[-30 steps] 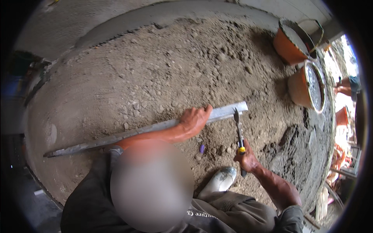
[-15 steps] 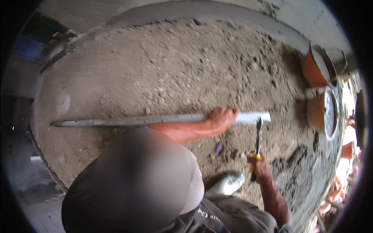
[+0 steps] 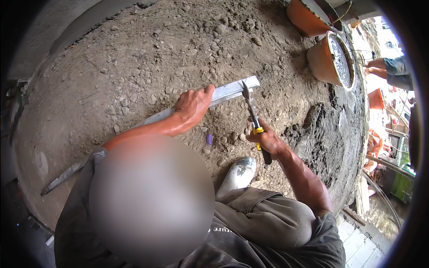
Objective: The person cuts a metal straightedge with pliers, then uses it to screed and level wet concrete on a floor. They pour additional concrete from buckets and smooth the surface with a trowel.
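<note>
A long grey metal bar (image 3: 232,89) lies slantwise over the rough ground, from the lower left up to the centre. My left hand (image 3: 192,106) is closed around it a short way from its right end. Part of the bar is hidden behind my left forearm. In my right hand (image 3: 268,139) is a hammer (image 3: 252,111) with a steel shaft and a yellow and black grip. Its head overlaps the right end of the bar; whether they touch I cannot tell. A small purple piece (image 3: 209,139) lies on the soil below the bar.
Two orange buckets, one nearer (image 3: 319,62) with grey contents and one farther (image 3: 308,17), stand at upper right. Wet grey mortar (image 3: 333,138) covers the right side. A white boot (image 3: 239,175) is beside my knee. Another person's legs (image 3: 389,69) show at far right.
The view has turned and shifted, so the bar now slants and the buckets sit higher. Both hands keep their grips, with the hammer head still over the bar's right end.
</note>
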Action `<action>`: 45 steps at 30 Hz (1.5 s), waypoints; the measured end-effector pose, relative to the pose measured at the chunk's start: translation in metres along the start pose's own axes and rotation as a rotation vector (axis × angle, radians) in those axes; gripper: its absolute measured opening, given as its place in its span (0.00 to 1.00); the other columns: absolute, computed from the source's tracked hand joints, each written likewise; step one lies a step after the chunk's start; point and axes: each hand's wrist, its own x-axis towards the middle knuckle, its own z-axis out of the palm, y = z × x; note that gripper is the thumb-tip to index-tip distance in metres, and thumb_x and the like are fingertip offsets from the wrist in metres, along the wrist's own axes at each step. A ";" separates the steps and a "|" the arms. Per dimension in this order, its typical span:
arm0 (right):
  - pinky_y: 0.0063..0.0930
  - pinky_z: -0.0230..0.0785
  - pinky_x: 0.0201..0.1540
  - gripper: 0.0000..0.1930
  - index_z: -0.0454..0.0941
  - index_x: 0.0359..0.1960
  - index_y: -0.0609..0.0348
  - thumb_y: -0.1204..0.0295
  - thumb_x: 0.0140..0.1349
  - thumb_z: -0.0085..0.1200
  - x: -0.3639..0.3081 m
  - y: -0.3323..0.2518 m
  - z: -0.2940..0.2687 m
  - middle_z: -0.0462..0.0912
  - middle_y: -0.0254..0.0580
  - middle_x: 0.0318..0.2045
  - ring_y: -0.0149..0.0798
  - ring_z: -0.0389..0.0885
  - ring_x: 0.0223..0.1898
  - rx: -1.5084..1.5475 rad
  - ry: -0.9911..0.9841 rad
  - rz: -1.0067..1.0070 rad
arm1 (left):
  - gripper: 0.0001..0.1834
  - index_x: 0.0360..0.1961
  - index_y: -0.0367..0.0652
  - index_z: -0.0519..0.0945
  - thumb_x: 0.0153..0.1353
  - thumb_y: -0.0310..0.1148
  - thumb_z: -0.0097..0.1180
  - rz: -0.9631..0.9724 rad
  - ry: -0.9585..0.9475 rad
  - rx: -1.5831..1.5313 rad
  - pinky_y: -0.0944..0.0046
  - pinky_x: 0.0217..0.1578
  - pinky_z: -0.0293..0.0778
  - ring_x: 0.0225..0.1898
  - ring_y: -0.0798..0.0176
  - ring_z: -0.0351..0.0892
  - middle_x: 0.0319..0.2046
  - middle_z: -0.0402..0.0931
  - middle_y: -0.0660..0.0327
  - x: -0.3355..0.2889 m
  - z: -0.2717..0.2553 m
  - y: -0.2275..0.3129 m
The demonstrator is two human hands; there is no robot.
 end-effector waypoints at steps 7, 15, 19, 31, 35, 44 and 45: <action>0.35 0.67 0.37 0.23 0.69 0.54 0.59 0.69 0.57 0.58 0.002 0.002 -0.004 0.73 0.38 0.29 0.36 0.72 0.33 -0.269 -0.027 -0.051 | 0.15 0.43 0.35 0.67 0.57 0.24 0.58 -0.106 -0.119 -0.096 0.50 0.23 0.79 0.28 0.50 0.81 0.30 0.76 0.44 -0.003 -0.018 0.008; 0.46 0.69 0.60 0.25 0.64 0.57 0.71 0.68 0.61 0.51 -0.012 -0.037 0.002 0.77 0.62 0.50 0.55 0.75 0.55 -0.224 -0.121 0.062 | 0.41 0.55 0.31 0.69 0.61 0.63 0.52 -0.499 -0.643 -1.037 0.49 0.53 0.72 0.57 0.45 0.71 0.56 0.66 0.35 0.010 -0.011 0.106; 0.48 0.65 0.62 0.33 0.62 0.61 0.74 0.61 0.61 0.53 0.004 -0.020 -0.006 0.74 0.65 0.55 0.60 0.71 0.60 -0.304 -0.165 0.027 | 0.28 0.44 0.38 0.81 0.58 0.55 0.58 -0.621 -0.601 -1.429 0.54 0.44 0.74 0.45 0.53 0.78 0.45 0.79 0.47 0.038 0.010 0.141; 0.39 0.68 0.48 0.31 0.59 0.59 0.65 0.65 0.57 0.59 -0.031 -0.003 -0.003 0.73 0.47 0.40 0.42 0.73 0.42 -0.114 0.011 -0.055 | 0.32 0.30 0.38 0.81 0.56 0.63 0.60 -0.161 -0.722 -0.821 0.55 0.27 0.75 0.25 0.59 0.79 0.24 0.79 0.55 0.037 -0.023 0.091; 0.39 0.68 0.46 0.30 0.63 0.61 0.62 0.71 0.54 0.52 -0.031 -0.010 -0.003 0.74 0.48 0.39 0.43 0.74 0.41 -0.217 -0.007 -0.067 | 0.27 0.44 0.36 0.75 0.56 0.49 0.65 0.159 0.252 -0.160 0.58 0.21 0.74 0.22 0.60 0.76 0.25 0.77 0.55 0.039 -0.022 0.028; 0.32 0.66 0.40 0.35 0.63 0.61 0.63 0.77 0.45 0.51 -0.015 -0.021 -0.021 0.72 0.39 0.33 0.36 0.71 0.36 -0.018 -0.180 0.035 | 0.19 0.47 0.34 0.70 0.54 0.26 0.58 -0.062 -0.162 -0.302 0.44 0.37 0.79 0.33 0.37 0.83 0.31 0.80 0.41 0.037 -0.008 0.004; 0.34 0.66 0.41 0.37 0.60 0.64 0.63 0.77 0.46 0.51 -0.017 -0.027 -0.024 0.72 0.41 0.33 0.38 0.71 0.37 -0.033 -0.178 0.063 | 0.19 0.47 0.34 0.70 0.54 0.26 0.58 -0.061 -0.164 -0.307 0.44 0.37 0.78 0.34 0.36 0.83 0.30 0.80 0.40 0.037 -0.011 0.007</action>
